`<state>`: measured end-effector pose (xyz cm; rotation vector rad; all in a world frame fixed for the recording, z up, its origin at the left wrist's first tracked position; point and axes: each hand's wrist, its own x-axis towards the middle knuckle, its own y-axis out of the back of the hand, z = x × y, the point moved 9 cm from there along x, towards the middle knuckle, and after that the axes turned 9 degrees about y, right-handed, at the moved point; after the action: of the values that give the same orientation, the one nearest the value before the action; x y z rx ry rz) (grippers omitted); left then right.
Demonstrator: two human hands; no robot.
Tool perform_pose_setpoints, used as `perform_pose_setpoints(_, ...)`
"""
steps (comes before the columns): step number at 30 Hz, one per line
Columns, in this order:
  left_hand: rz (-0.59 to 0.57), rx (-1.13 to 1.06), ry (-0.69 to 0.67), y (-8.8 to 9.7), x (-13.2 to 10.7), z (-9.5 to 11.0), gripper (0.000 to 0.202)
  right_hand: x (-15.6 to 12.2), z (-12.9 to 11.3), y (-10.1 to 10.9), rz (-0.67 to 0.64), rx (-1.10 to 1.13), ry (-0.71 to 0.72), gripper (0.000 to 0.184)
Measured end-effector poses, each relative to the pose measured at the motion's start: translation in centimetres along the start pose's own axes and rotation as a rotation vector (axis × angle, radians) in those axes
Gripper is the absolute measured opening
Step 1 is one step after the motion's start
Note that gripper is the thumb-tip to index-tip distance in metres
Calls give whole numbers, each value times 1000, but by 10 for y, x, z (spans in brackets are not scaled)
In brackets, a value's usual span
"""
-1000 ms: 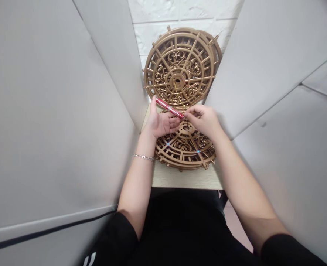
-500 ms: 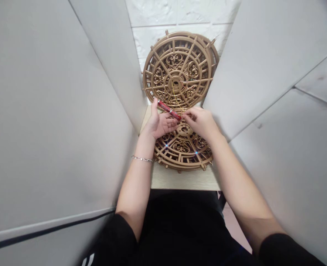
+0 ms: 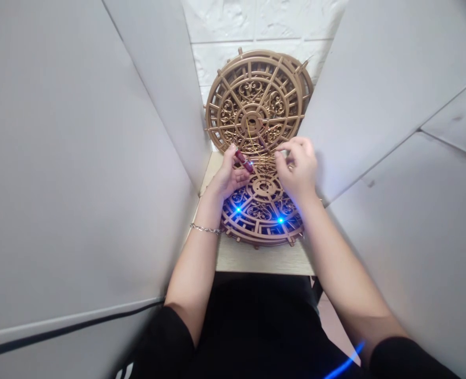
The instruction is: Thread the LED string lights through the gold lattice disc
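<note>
While the left hand [image 3: 228, 178] is gripping a short red tube [image 3: 244, 161] between thumb and curled fingers, the tube's far end is pointing toward the right hand [image 3: 298, 169]. Right fingers are curling inward, thumb nearing forefinger (whether anything thin is pinched there, cannot tell). Both hands are hovering over the far half of a gold fretwork disc [image 3: 262, 229] that is lying flat on the pale table [image 3: 256, 259]; two blue lights [image 3: 237, 209] are glowing inside it. More such discs [image 3: 256, 95] are standing upright against the white wall [image 3: 264, 26] behind. A bracelet [image 3: 205, 228] is sitting on the left wrist.
</note>
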<state>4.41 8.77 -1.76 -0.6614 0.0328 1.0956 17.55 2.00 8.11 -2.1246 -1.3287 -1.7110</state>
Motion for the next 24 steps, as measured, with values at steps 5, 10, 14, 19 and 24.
perform_pose_setpoints(5, -67, 71, 1, -5, 1, -4, 60, 0, -4, -3, -29, 97, 12, 23)
perform_pose_setpoints(10, -171, 183, -141, -22, -11, 4, 52, -2, -10, -23, -173, 132, 139, 23)
perform_pose_setpoints(14, -243, 220, -218, -32, -19, 9, 48, -3, -12, -26, -191, 90, 166, 20)
perform_pose_setpoints(19, -205, 26, -244, -25, -22, 19, 57, -1, -12, -14, -71, 39, 184, 20)
perform_pose_setpoints(24, -188, -253, -264, -12, -23, 31, 76, -1, 6, 14, 127, -80, 28, 24)
